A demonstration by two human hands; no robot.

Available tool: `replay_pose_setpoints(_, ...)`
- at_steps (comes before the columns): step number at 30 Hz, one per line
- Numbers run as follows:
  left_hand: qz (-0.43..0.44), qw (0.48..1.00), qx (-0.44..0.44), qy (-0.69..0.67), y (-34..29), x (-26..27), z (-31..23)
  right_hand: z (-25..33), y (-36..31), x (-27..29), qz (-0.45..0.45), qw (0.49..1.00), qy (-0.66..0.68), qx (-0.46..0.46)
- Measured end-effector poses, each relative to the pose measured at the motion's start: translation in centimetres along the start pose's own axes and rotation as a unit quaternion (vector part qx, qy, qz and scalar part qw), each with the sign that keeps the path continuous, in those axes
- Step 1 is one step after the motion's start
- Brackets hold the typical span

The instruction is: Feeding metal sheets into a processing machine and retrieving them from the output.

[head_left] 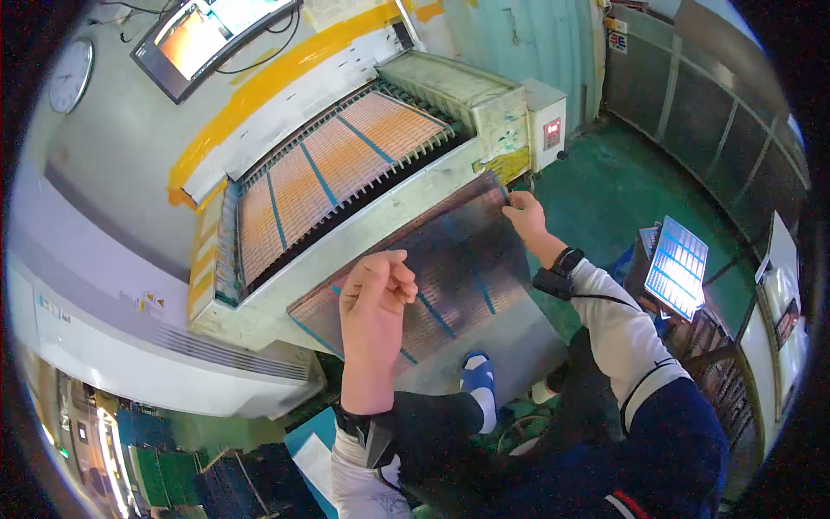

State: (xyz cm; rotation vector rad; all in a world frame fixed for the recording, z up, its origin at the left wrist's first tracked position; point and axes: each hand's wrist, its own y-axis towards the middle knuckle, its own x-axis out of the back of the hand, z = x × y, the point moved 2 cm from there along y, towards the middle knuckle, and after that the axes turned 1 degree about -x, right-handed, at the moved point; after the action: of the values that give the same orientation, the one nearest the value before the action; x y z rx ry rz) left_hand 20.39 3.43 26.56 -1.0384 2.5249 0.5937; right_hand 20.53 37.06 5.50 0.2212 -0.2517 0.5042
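A thin, see-through sheet (pixel 450 277), ruled with fine rows and blue stripes, hangs tilted between both hands. The left hand (pixel 373 298) pinches its near edge; the right hand (pixel 526 214) pinches its far corner, just beside the machine (pixel 450 91).

The machine (pixel 363 216) stands on the green floor (pixel 622 186), pale metal, its top sloping toward the person. On its roller bed (pixel 333 164) lie orange panels (pixel 346 156), side by side, split by blue strips. A front ledge (pixel 363 233) runs below them. A translucent sheet (pixel 450 277) seems to rest on that ledge, though the contact is hard to see.
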Motion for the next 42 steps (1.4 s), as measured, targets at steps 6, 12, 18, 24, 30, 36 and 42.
replay_pose_setpoints(6, -0.036, 0.999, -0.015, -0.004, 0.0, 1.0, -0.5, -0.8, -0.8, 4.0, 0.051, 0.998, -0.024, -0.009)
replay_pose_setpoints(12, -0.085, 0.993, 0.009, 0.077, -0.2, 0.7, 0.1, 1.9, -2.4, 8.9, 0.256, 0.965, 0.014, 0.046)
replay_pose_setpoints(18, 0.033, 0.988, 0.06, 0.142, -0.3, -2.1, 1.9, 7.6, -3.4, 8.4, 0.38, 0.855, -0.296, 0.192)
replay_pose_setpoints(24, 0.038, 0.99, 0.03, 0.133, 0.0, -2.9, 2.6, 12.1, -11.6, -2.0, 0.339, 0.74, -0.231, 0.533)
replay_pose_setpoints(30, 0.009, 0.995, 0.027, 0.1, 0.1, -1.7, 2.6, 14.3, -19.3, -10.1, 0.401, 0.728, -0.264, 0.489)
replay_pose_setpoints(36, 0.015, 0.996, 0.019, 0.09, 0.2, -1.3, 2.0, 16.8, -19.9, -9.1, 0.403, 0.753, -0.234, 0.464)
replay_pose_setpoints(42, 0.104, 0.989, -0.006, 0.107, -0.6, -2.5, 1.2, 22.0, -14.2, -2.1, 0.407, 0.876, -0.052, 0.253)
